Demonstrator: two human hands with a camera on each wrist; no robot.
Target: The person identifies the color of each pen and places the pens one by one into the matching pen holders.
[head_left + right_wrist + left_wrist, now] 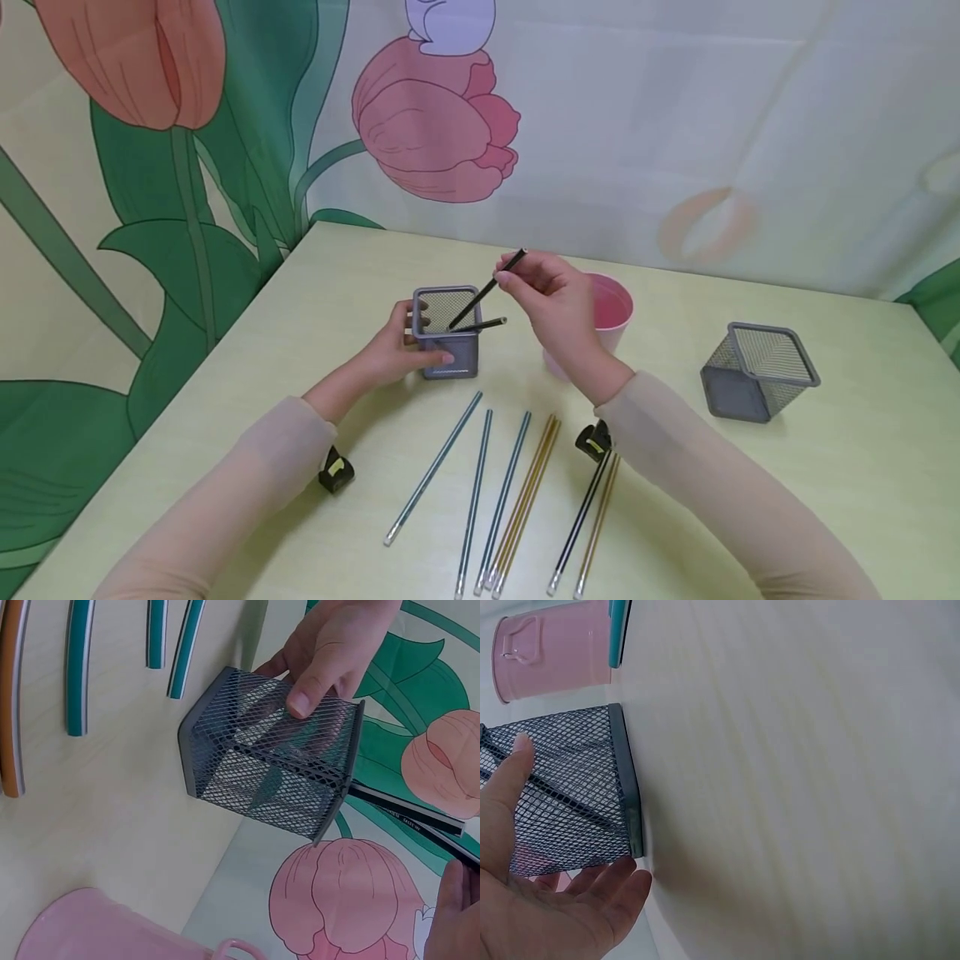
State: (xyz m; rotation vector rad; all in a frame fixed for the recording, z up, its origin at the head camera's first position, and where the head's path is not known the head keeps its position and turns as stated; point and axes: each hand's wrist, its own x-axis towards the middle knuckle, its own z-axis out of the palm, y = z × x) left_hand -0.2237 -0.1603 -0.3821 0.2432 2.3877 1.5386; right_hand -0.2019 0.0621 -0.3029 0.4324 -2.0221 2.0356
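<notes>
My left hand [408, 343] grips a grey mesh pencil holder [456, 357] by its left side, thumb across the front and fingers round the back. A black pencil [487, 324] leans inside it, its end sticking out past the right rim. Above the holder my right hand [558, 300] pinches a second black pencil [489, 287] near its upper end; the lower end is inside the holder's opening. In the right wrist view both pencils emerge from the mesh holder [274, 754], and only part of the right hand [454, 915] shows. The left wrist view shows the thumb against the mesh.
Behind the right hand stands a pink bucket [613, 307]. A second mesh holder [759, 371] is at the right. Several pencils lie in front: blue ones [435, 467], golden ones [528, 500] and a black one [579, 525]. A flower-patterned cloth [600, 125] hangs behind the table.
</notes>
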